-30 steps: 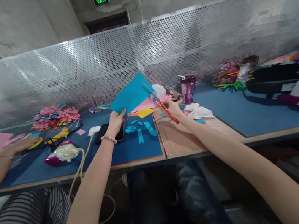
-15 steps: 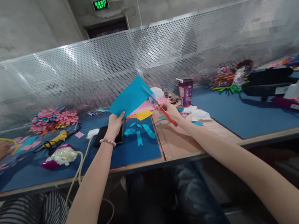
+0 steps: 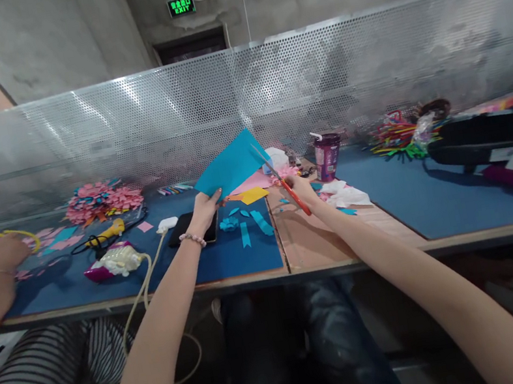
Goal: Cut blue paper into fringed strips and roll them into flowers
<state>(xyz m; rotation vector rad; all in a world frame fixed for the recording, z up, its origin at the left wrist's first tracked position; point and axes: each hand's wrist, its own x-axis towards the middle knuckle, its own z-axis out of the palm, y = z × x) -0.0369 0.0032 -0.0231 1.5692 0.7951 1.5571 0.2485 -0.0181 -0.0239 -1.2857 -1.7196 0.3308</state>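
Note:
My left hand point(image 3: 205, 212) pinches the lower left corner of a blue sheet of paper point(image 3: 234, 164), which is raised and tilted above the table. Scissors with orange handles point(image 3: 296, 197) are gripped in my right hand point(image 3: 300, 189). Their blades lie at the sheet's right edge; I cannot tell how far they are into the paper. Beneath the sheet are a yellow piece of paper point(image 3: 254, 195) and pink paper point(image 3: 248, 183). Nearer me lie a blue paper flower point(image 3: 229, 224), a notched blue strip point(image 3: 245, 235) and a curved blue strip point(image 3: 262, 223).
A black phone point(image 3: 184, 230) lies beside my left wrist. A purple cup point(image 3: 328, 156) with a straw stands behind crumpled white tissue point(image 3: 343, 194). Leftward are a pink paper pile point(image 3: 102, 201), a yellow glue gun point(image 3: 112, 231), a power strip point(image 3: 113, 262) and another person's hand point(image 3: 2, 253).
The whole view has shifted slightly, so things appear further right. My hands, the blue sheet and the scissors keep nearly the same arrangement. The other person's hand at left shows more.

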